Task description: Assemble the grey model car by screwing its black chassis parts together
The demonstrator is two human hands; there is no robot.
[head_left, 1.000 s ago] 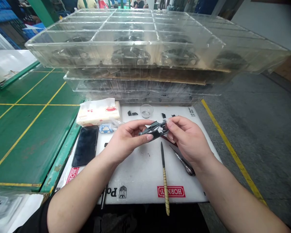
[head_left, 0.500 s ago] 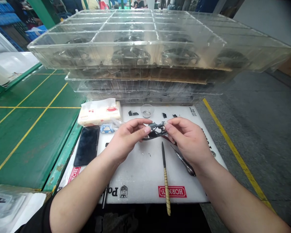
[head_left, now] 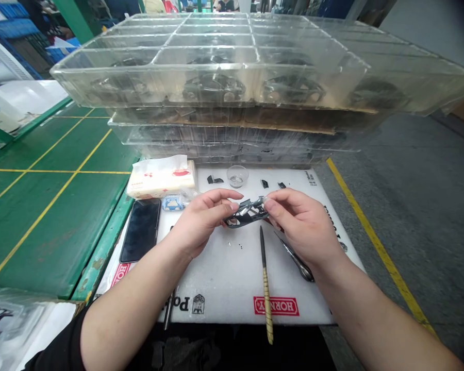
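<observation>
Between my hands, just above the white work surface (head_left: 224,288), is a dark model car body shell (head_left: 245,216) with open window gaps. My left hand (head_left: 206,214) pinches its left end between thumb and fingers. At the other end, my right hand (head_left: 294,211) grips it by thumb and forefinger. Below the shell lies a thin tool with a wrapped yellow handle (head_left: 267,288), its dark tip pointing away from me. Metal tweezers (head_left: 299,263) rest under my right wrist. Tiny specks (head_left: 240,246) lie on the surface below the shell.
Clear compartment trays (head_left: 216,87) with dark car bodies stand stacked at the back. A small clear cup (head_left: 237,176) sits before them, with black parts (head_left: 215,179) beside it. At left are a tissue pack (head_left: 162,178), a phone (head_left: 141,230) and the green bench (head_left: 42,221).
The car shell has been tilted between my hands, so more of its window openings show. Both hands keep their hold. The whole view has shifted slightly.
</observation>
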